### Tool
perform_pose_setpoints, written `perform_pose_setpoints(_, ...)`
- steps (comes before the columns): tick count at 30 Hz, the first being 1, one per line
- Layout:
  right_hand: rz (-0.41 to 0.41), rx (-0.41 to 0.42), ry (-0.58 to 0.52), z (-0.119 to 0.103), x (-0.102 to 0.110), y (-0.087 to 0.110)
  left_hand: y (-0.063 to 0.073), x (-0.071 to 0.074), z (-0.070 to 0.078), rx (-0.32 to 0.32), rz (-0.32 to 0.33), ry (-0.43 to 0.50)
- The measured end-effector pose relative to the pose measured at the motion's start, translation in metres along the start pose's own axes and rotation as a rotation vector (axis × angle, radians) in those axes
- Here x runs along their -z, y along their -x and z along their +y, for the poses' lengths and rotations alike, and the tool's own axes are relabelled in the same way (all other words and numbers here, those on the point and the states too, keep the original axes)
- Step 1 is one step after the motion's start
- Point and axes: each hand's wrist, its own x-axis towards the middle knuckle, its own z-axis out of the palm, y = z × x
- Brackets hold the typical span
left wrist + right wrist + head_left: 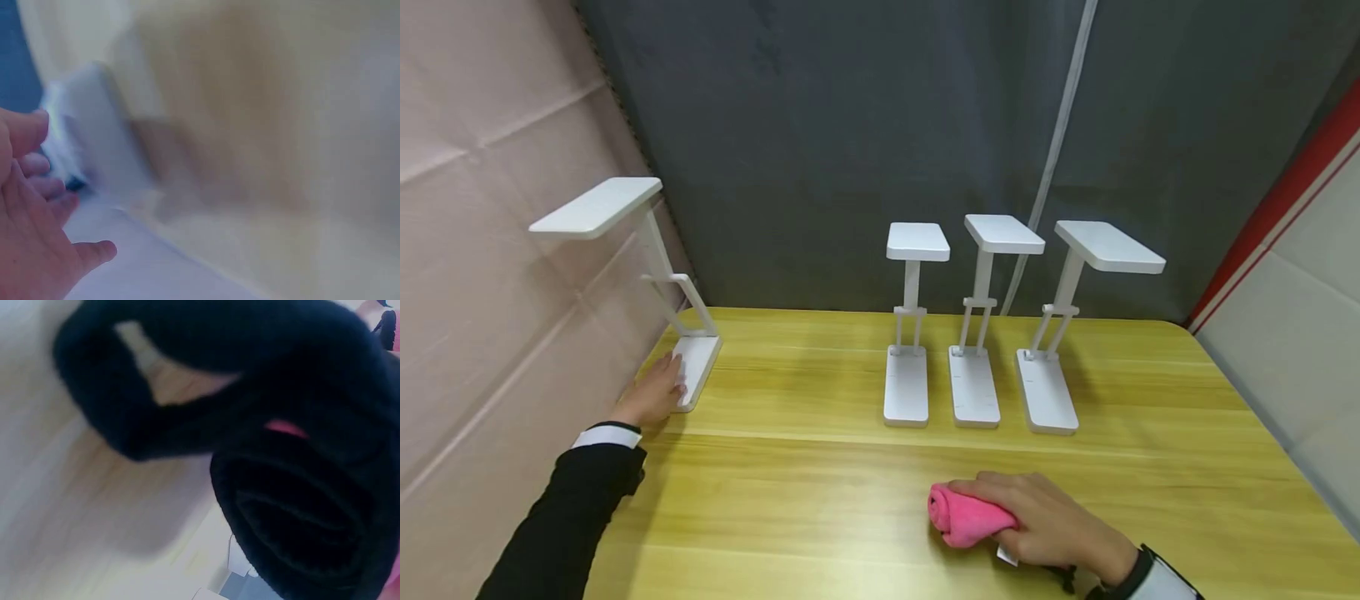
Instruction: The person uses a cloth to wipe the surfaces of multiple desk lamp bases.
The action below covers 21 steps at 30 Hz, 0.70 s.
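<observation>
At the far left of the table, a white folding desk lamp [698,367] stands raised, its flat head tilted toward the left wall. My left hand [653,396] is at the side of its base, fingertips over the edge. In the left wrist view, the blurred white base [109,134] lies by the loosely bent fingers, and the thumb is held away from it. Low on the right, my right hand [1048,517] grips a rolled pink towel [966,517] above the tabletop. A dark rolled end [300,506] with a fabric loop fills the right wrist view.
Three similar white lamps, a left one [906,387], a middle one [974,387] and a right one [1048,392], stand in a row right of centre on the wooden table [790,492]. A grey curtain [820,150] hangs behind; a pinkish cloth wall [490,250] borders the left.
</observation>
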Motion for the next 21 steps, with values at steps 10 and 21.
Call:
perform_pose_setpoints(10,-0.031,-0.034,0.024,-0.01,0.001,0.0,0.021,-0.008,0.003,0.061,-0.051,-0.08)
perform_pose_setpoints(21,-0.054,-0.041,0.047,-0.016,0.004,-0.002,0.057,-0.022,0.038,-0.028,0.045,-0.179)
